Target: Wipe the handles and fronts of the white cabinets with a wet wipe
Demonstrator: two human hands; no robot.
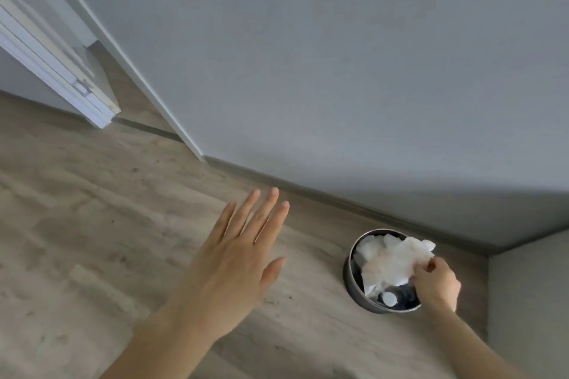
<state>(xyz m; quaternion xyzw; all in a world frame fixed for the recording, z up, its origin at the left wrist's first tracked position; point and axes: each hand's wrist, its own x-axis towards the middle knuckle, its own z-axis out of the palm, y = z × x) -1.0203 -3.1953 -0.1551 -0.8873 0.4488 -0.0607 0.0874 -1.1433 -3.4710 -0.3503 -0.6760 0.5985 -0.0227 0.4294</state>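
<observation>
My right hand (435, 281) pinches a crumpled white wet wipe (391, 261) over the open mouth of a round dark waste bin (349, 274) on the floor. The bin holds other white crumpled wipes and a dark bottle with a white cap (389, 298). My left hand (234, 258) hovers flat over the floor to the left of the bin, fingers spread, holding nothing. No cabinet front or handle is clearly in view.
A grey wall (338, 71) with a dark baseboard (308, 191) runs behind the bin. A white door (61, 71) with a metal fitting stands open at the upper left. The wood-look floor (92, 224) carries small dark specks.
</observation>
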